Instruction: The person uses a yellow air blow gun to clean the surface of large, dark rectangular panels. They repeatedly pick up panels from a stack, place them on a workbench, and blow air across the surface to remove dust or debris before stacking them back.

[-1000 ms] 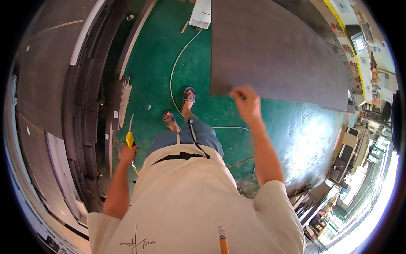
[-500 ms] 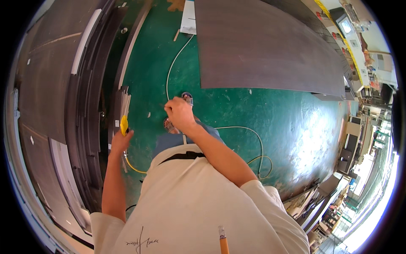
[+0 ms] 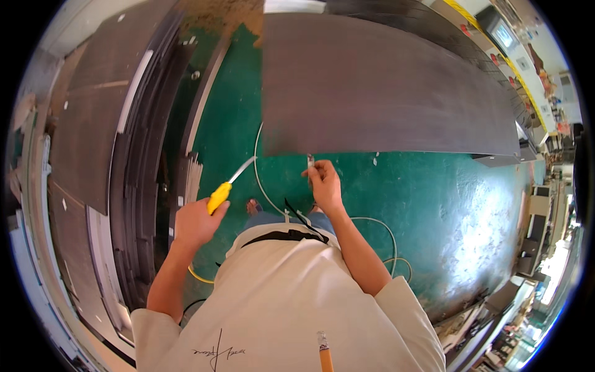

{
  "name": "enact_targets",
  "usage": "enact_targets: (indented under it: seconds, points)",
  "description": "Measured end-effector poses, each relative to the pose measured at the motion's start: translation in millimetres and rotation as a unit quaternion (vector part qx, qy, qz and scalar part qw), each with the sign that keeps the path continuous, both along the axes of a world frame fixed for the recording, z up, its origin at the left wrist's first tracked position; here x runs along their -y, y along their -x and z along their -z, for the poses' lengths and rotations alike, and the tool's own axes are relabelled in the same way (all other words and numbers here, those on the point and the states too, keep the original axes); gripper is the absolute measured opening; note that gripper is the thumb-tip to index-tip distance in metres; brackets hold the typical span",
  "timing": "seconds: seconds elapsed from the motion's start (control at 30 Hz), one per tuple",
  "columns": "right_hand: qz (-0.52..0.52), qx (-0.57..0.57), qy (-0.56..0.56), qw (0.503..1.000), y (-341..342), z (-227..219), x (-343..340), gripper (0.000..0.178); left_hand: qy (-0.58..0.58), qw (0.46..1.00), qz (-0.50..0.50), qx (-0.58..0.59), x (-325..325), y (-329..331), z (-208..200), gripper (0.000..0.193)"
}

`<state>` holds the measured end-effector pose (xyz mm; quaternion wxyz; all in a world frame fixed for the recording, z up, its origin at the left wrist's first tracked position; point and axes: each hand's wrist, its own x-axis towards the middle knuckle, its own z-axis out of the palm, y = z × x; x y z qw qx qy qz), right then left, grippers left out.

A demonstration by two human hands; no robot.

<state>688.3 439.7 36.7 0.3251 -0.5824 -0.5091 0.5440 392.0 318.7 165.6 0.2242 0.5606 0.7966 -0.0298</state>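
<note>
the left hand (image 3: 196,223) grips a yellow tool (image 3: 219,198) above the green floor (image 3: 421,198); fingers of the right hand (image 3: 325,185) pinch a small pale piece (image 3: 311,160) just beside the dark panel (image 3: 384,87)'s near edge.

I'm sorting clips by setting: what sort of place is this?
Probably a workshop, perhaps one for panels or furniture: long dark boards are stacked along the left, a large dark panel spreads ahead, and the left hand grips a yellow tool with a long thin tip.
</note>
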Motion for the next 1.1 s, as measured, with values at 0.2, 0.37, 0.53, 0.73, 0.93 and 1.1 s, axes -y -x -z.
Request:
enact_targets:
  seconds: [0.2,0.37,0.53,0.73,0.93,1.1]
  points:
    - [0.096,-0.128,0.034,0.986,-139.7,-8.4,-38.6,0.023,0.064,0.992,0.069,0.080,-51.2,-135.0,-43.0,0.064]
    - [0.272,-0.225,0.066,0.933,-267.9,-11.0,-72.7,0.018,0.083,0.973,0.184,0.108,-116.3,-282.5,-62.1,0.061]
    - [0.304,-0.218,0.052,0.926,-355.5,-22.3,-109.2,0.022,0.068,0.961,0.233,0.131,-170.6,-367.6,-63.9,0.059]
    - [0.253,-0.177,0.030,0.951,-423.6,-35.1,-204.3,0.022,0.077,0.963,0.135,0.218,-262.6,-428.4,-25.4,0.059]
    - [0.192,0.098,-0.066,0.974,-516.5,-52.2,-320.4,0.022,0.140,0.943,0.111,0.282,-359.2,-496.8,4.6,0.061]
    - [0.089,0.316,-0.258,0.909,-628.1,-125.3,-454.3,0.020,0.039,0.977,0.079,0.194,-431.6,-546.3,20.9,0.053]
